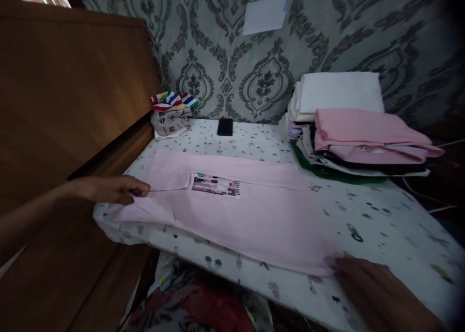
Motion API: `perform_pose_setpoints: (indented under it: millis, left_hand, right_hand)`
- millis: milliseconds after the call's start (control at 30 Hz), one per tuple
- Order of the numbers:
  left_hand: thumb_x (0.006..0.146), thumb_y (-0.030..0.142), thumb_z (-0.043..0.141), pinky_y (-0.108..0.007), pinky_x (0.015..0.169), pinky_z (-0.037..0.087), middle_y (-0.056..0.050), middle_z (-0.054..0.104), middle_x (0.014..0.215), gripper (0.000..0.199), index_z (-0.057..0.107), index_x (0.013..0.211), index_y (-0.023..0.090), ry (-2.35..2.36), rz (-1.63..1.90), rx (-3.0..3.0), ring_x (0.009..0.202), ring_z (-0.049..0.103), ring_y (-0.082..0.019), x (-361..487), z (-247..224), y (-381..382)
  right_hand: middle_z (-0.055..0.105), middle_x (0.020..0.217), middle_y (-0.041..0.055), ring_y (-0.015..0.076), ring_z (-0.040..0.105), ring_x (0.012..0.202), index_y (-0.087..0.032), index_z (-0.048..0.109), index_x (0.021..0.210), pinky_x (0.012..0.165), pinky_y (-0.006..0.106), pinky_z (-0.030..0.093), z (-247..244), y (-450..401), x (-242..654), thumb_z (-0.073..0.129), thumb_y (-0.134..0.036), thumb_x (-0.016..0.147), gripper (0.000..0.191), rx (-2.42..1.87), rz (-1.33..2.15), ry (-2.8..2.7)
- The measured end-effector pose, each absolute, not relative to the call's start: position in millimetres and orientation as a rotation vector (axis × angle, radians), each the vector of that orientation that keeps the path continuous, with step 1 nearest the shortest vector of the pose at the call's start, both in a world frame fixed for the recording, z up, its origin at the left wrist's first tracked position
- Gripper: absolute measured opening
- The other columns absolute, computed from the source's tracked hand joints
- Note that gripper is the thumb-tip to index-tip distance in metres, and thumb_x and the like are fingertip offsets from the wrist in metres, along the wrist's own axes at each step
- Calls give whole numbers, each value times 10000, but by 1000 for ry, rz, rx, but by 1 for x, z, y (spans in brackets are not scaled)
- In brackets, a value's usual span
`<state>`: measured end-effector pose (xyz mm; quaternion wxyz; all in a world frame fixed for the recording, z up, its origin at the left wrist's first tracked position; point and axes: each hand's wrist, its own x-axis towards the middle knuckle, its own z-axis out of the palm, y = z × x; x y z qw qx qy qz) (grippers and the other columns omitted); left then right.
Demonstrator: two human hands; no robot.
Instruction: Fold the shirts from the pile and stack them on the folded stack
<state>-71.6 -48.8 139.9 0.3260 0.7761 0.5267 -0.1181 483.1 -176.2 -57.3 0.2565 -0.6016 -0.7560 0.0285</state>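
A pale pink T-shirt (232,220) lies spread lengthwise on the table, its far side folded inward over part of a printed picture with lettering. At the shirt's left end, my left hand (121,189) is closed, pinching the fabric near a fold. My right hand (378,286), somewhat blurred, is at the near right corner with its fingers closed on the edge of the cloth. Between the two hands the near edge of the shirt runs close to the table's front edge.
A patterned white cloth covers the table (363,220). Folded clothes (363,133) are stacked at the right. A black phone (225,127) and a small clothes pile (170,116) lie at the back. A wooden panel (72,89) borders the left; more cloth (196,303) sits below the front edge.
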Motion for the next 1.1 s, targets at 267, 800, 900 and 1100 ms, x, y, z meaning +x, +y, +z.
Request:
perform_pose_setpoints:
  millis: [267, 800, 900, 1100]
  left_hand:
    - [677, 332, 552, -300, 829, 475, -38, 637, 988, 273, 566, 923, 215, 1369, -93, 2218, 943, 572, -226, -65, 120, 83]
    - [727, 572, 508, -269, 609, 396, -27, 663, 783, 391, 591, 852, 211, 2110, 236, 1908, 752, 593, -210, -83, 26, 70]
    - [691, 497, 504, -243, 598, 365, 11, 607, 680, 308, 574, 785, 213, 2094, 285, 1917, 718, 539, -182, -73, 22, 71]
    - [664, 507, 508, -217, 433, 266, 79, 446, 518, 276, 501, 808, 272, 2127, 796, 1554, 454, 364, -139, -45, 40, 46]
  right_hand:
    - [715, 742, 45, 280, 680, 625, -344, 637, 778, 557, 406, 573, -1, -111, 460, 509, -591, 822, 282, -1830, 529, -1768]
    - [688, 716, 47, 228, 611, 659, -227, 700, 802, 627, 343, 481, 4, -95, 457, 595, -614, 732, 407, -1907, 738, -1646]
    - [609, 681, 18, 179, 531, 632, -206, 650, 784, 582, 295, 416, 7, -97, 450, 626, -600, 772, 395, -1774, 776, -1518]
    - [503, 681, -29, 136, 448, 594, -219, 554, 839, 523, 250, 352, -2, -86, 442, 565, -563, 882, 348, -1546, 692, -1356]
